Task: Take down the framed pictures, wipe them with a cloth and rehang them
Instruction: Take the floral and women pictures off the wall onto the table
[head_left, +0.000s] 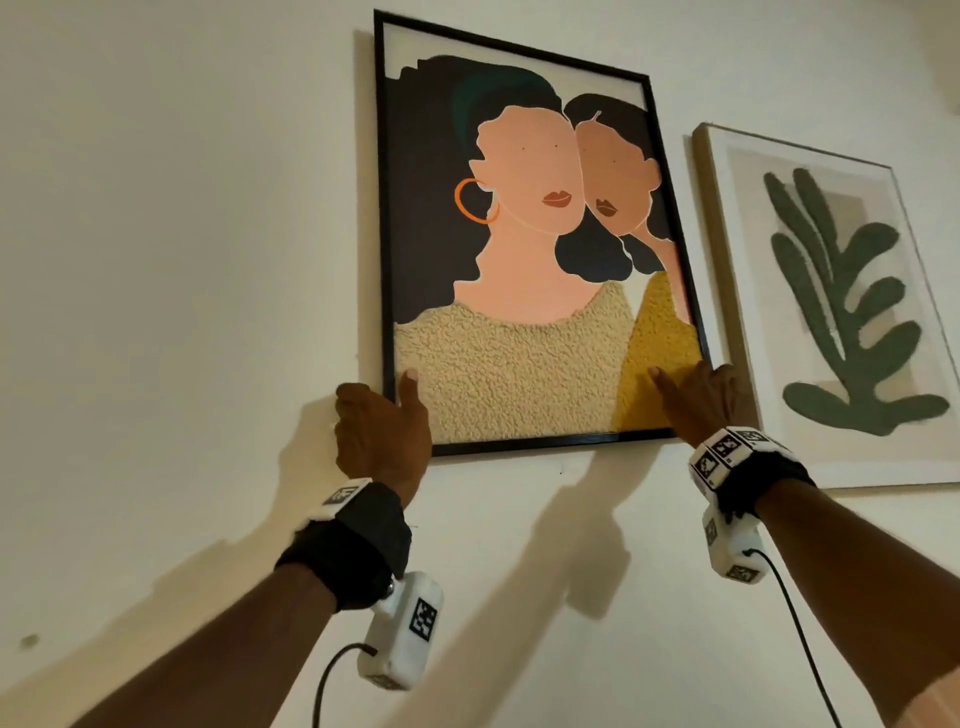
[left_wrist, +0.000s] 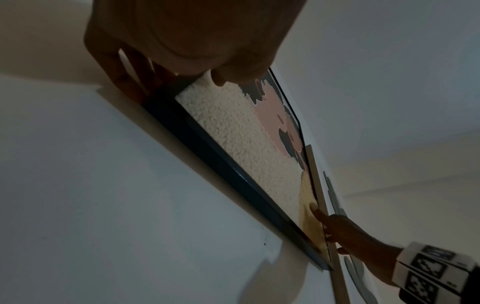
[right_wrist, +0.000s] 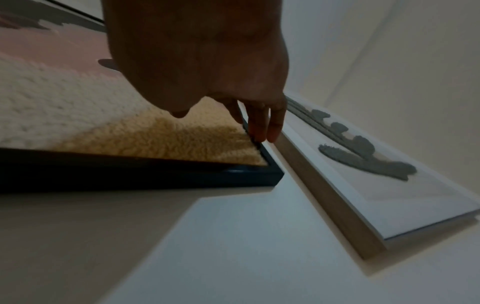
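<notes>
We hold the black-framed portrait (head_left: 524, 249) against the wall (head_left: 182, 234). Our left hand (head_left: 382, 436) pinches its 7 o'clock corner, thumb on the front; our right hand (head_left: 701, 400) pinches the 5 o'clock corner likewise. The leaf print (head_left: 841, 312) hangs just beside it at 3 o'clock.

Left hand (head_left: 382, 431) and right hand (head_left: 702, 399) raised, gripping (thumbs forward)

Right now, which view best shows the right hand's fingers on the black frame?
The right wrist view: the right hand's fingers curl over the black frame at its side edge. The head view shows only the hand's back and thumb; the left wrist view shows it small and dim.
</notes>
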